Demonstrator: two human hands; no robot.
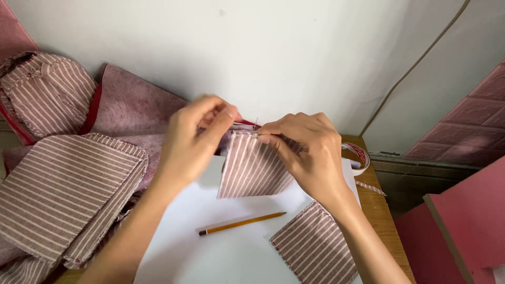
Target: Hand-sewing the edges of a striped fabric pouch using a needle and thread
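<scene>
Both hands hold a striped fabric piece point(252, 168) up by its top edge, above the white sheet on the surface. The left hand point(192, 139) pinches its upper left corner; the right hand point(305, 150) pinches the upper right, fingers closed. A pencil point(242, 223) lies below the piece.
</scene>
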